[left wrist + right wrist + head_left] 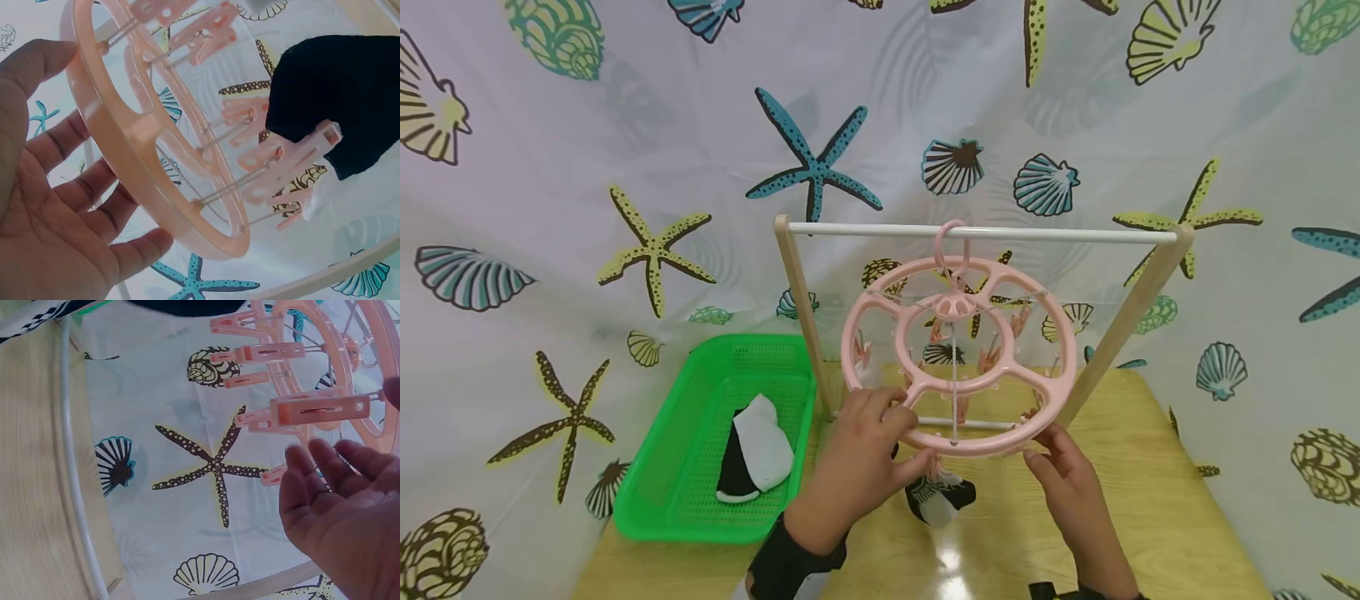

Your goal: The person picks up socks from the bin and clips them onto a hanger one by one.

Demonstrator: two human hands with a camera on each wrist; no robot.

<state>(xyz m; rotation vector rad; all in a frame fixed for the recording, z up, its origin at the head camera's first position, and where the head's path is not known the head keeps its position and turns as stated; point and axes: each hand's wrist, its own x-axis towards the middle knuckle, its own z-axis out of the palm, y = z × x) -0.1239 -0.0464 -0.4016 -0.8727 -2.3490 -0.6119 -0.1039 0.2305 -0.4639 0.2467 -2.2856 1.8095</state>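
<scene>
A round pink clip hanger point(958, 450) hangs by its hook from a white bar, its ring tilted toward me. At its near left rim, my left hand point(868, 442) holds the ring between thumb and fingers. My right hand point(1071, 479) is at the near right rim, fingers loosely bent; in the right wrist view they lie below a pink clothespin point(322, 409) without gripping it. Black-and-white cloth, apparently a sock point(940, 497), hangs under the near rim. In the left wrist view a clothespin point(306, 156) bites a black piece of cloth point(337, 94).
On the left, a green basket point(658, 467) contains folded black and white cloth pieces point(763, 446). The hanger's rack has wooden posts point(1123, 329) and a white top bar point(1067, 235). It stands on a wooden table point(1157, 500) before a shell-patterned curtain point(700, 133).
</scene>
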